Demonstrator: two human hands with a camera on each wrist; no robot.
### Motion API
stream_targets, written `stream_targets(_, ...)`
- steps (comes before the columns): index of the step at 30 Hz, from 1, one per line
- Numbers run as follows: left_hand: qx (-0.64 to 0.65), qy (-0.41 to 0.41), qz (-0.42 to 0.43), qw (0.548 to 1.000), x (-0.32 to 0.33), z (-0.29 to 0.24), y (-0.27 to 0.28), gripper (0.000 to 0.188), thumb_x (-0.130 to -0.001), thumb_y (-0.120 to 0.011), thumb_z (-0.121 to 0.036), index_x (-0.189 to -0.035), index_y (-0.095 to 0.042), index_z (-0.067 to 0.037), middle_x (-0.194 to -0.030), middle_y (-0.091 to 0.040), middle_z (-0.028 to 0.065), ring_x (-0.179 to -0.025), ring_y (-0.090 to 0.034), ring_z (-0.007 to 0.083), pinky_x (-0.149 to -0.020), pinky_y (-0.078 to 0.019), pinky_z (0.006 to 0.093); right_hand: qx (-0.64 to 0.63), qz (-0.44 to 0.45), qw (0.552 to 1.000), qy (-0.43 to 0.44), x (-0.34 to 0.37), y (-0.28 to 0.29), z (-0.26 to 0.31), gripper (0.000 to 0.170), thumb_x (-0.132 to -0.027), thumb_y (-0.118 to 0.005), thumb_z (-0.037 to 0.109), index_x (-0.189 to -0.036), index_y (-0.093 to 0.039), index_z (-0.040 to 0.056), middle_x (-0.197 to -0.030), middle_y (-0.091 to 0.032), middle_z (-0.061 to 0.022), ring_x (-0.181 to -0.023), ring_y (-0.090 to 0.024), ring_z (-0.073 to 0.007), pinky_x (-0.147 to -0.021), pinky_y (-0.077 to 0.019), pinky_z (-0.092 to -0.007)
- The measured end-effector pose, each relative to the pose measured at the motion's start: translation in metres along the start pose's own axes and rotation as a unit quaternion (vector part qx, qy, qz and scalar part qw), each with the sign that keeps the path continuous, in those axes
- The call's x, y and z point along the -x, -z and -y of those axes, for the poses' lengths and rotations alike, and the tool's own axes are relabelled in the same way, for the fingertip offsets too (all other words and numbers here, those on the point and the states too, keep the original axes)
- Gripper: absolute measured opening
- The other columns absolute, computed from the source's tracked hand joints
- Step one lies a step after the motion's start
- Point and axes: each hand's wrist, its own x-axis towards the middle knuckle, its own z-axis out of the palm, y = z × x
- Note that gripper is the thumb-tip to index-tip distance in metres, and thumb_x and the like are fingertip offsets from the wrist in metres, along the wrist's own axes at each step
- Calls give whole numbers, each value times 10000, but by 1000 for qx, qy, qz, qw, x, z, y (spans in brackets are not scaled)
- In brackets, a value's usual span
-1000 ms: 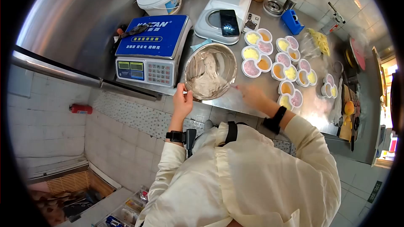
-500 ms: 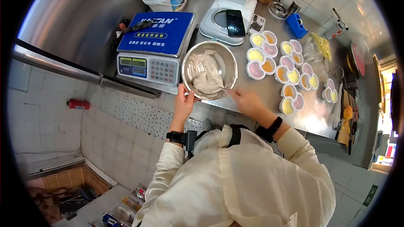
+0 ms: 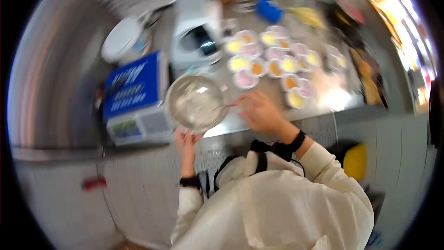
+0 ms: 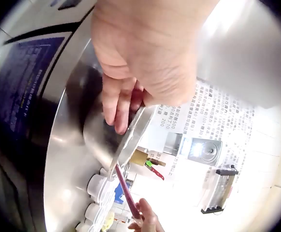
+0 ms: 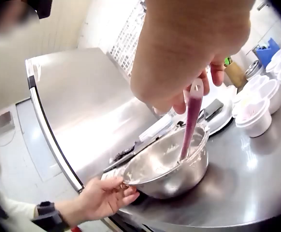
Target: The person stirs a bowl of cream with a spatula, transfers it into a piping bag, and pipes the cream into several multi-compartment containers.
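Steel mixing bowl, one, now appears lower and farther left in the swung, blurred head view, its pale mixture seemingly still being worked. Left hand grips its rim; right hand holds one pink-handled utensil dipping inside. Seven white three-cup sets sit right of the bowl, upper right.

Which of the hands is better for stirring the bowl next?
Probably the right hand: it holds the pink tool, which reaches into the bowl. The left hand is busy gripping the bowl's rim, which should help steady it.
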Motion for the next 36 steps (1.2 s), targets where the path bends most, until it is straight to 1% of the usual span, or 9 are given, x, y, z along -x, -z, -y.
stream_targets(10,-10,28,5,1000,-6,8,2,170,-890,-458,-132,-1030,-419,-45,-874,-528,44,-738,-541,136,-737,-472,294,186,-198,946,-179,132,90,-47,326,-667,-574,22,-989,-577,72,-1002,-505,-87,-907,-485,-288,-776,-408,-363)
stream_targets(15,-100,53,-64,991,7,-1,5,223,-880,-462,-161,-1048,-497,-18,-872,-573,97,-783,-575,171,-738,-481,272,318,-273,851,-317,204,145,-104,451,-651,-513,-33,-1095,-509,45,-994,-504,-109,-896,-474,-289,-770,-389,-369)
stream_targets(20,-83,54,-129,987,37,-17,-33,346,-876,-431,-169,-1186,-402,-18,-996,-556,180,-877,-575,220,-783,-475,303,368,-159,829,-391,258,220,-214,611,-630,-518,-22,-1220,-392,72,-1125,-451,-99,-1007,-438,-274,-814,-351,-357)
stream_targets(23,-50,40,-136,989,57,-26,-87,451,-858,-424,-171,-1268,-301,-29,-1107,-510,224,-951,-560,255,-829,-463,338,430,37,839,-331,282,252,-288,709,-605,-552,-15,-1266,-361,152,-1260,-379,-62,-1139,-375,-248,-870,-328,-372)
stream_targets(27,-79,20,-53,995,76,-52,-215,490,-846,-432,-185,-1289,-282,-38,-1239,-410,225,-1100,-466,272,-900,-398,365,394,134,876,-244,289,262,-357,594,-609,-573,16,-1176,-467,160,-1273,-382,-57,-1170,-355,-231,-893,-320,-391)
stream_targets(30,-118,5,0,993,87,-65,-285,490,-842,-425,-165,-1288,-268,-37,-1270,-377,213,-1156,-403,277,-919,-364,375,319,16,928,-194,277,263,-384,172,-642,-567,18,-778,-598,117,-1041,-546,-67,-1066,-448,-232,-865,-366,-369)
stream_targets(31,-155,-19,29,987,90,-71,-300,489,-847,-421,-171,-1292,-269,-34,-1283,-364,205,-1179,-376,278,-935,-343,385,312,23,933,-179,273,268,-387,172,-642,-567,18,-778,-598,117,-1041,-546,-67,-1066,-448,-232,-865,-366,-369)
stream_targets(33,-191,-41,51,979,96,-78,-317,489,-853,-417,-178,-1295,-270,-30,-1295,-351,197,-1202,-350,279,-951,-321,395,244,-168,912,-282,270,277,-384,177,-641,-562,1,-783,-593,101,-915,-575,-75,-925,-530,-234,-771,-431,-341)
stream_targets(36,-207,-128,114,963,98,-82,-343,555,-857,-447,-279,-1321,-254,-42,-1336,-306,168,-1238,-310,277,-989,-267,406,182,-352,882,-255,248,313,-348,150,-707,-546,-33,-826,-584,49,-875,-570,-97,-793,-559,-209,-662,-454,-282)
